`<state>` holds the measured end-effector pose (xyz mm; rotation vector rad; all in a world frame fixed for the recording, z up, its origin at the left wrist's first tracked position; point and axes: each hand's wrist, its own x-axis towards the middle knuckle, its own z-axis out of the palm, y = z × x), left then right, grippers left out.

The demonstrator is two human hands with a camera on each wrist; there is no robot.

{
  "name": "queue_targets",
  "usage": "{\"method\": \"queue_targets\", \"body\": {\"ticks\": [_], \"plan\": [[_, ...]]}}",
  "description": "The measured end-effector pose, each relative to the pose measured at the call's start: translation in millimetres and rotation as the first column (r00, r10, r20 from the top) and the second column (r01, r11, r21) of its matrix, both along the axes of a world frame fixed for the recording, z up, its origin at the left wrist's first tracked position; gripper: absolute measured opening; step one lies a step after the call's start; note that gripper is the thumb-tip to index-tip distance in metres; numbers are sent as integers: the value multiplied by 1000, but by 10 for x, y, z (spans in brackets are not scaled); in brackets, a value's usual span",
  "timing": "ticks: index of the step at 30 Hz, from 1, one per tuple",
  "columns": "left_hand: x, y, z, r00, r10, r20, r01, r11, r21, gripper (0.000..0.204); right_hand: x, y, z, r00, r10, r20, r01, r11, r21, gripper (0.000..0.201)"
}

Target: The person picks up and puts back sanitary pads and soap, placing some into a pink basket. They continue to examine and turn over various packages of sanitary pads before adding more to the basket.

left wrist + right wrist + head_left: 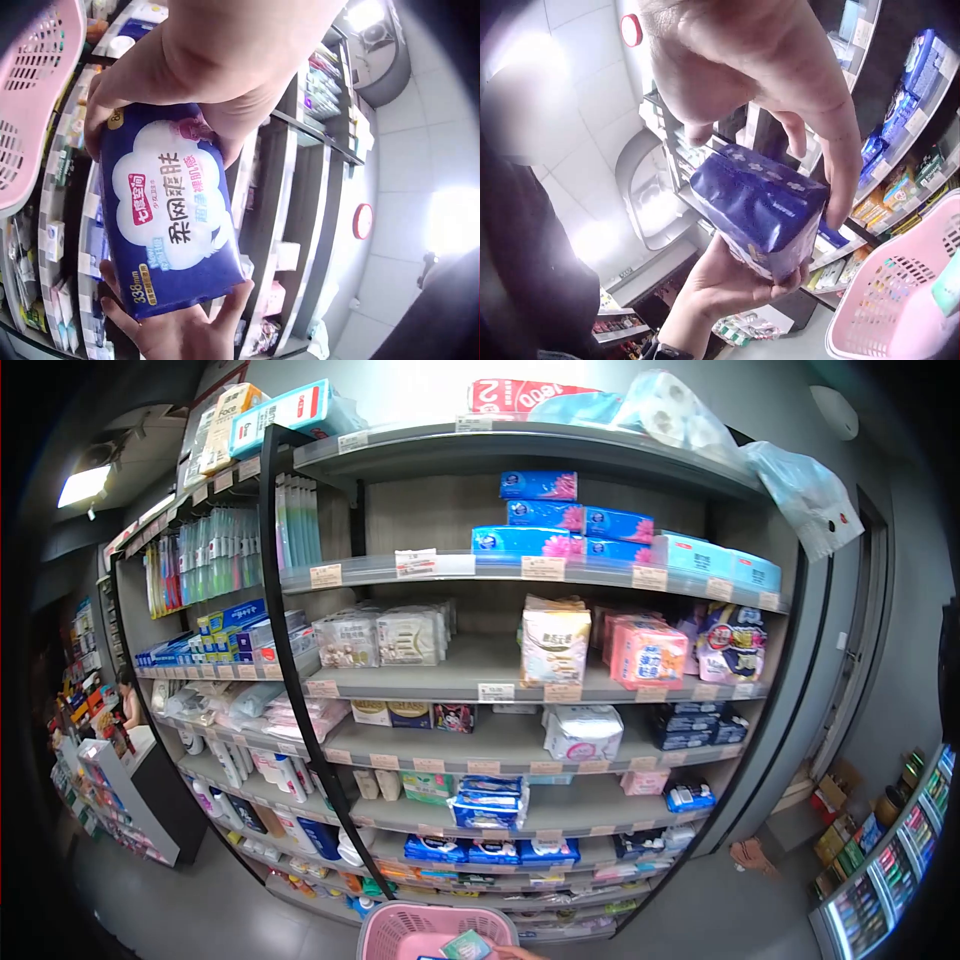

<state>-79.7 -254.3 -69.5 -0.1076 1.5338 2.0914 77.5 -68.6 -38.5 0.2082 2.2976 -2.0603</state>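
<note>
1. The left hand (217, 52) and the right hand (180, 334) clamp one blue pack (169, 217) between them, each at an opposite end, so the printed face stays turned outward and readable.
2. The left hand's fingers curl over the pack's top edge, thumb on one side and fingertips on the other. The right hand cups the bottom end from below, its fingers bent up round the corners.
3. In the right wrist view the same blue pack (761, 206) sits between the two palms, held level in the air, resting on nothing.
4. Just below and beside the pack hangs a pink basket (900, 300) with slotted walls. Its rim shows at the bottom edge of the head view, with a small green item inside; who or what carries it I cannot tell.
5. Further out stand the store shelves (500, 680), stocked with tissue packs, pads and bottles behind price labels, and a grey floor (200, 910) runs along the aisle.
</note>
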Motion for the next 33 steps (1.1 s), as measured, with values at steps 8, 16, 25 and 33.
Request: {"method": "queue_targets", "body": {"ticks": [8, 16, 25, 33], "plan": [[754, -119, 346, 999, -31, -22, 33, 995, 97, 70, 275, 63, 70, 999, 0, -47, -12, 966, -257, 62], [799, -89, 669, 942, -233, -242, 292, 925, 243, 85, 460, 204, 521, 934, -154, -323, 113, 983, -144, 73], [760, 471, 797, 837, -292, -463, 400, 903, 154, 88, 556, 708, 674, 875, -151, -461, 121, 988, -93, 84], [729, 1336, 694, 770, -298, -565, 430, 896, 113, 88, 666, 1468, 563, 867, -225, -445, 246, 969, -12, 86]]}}
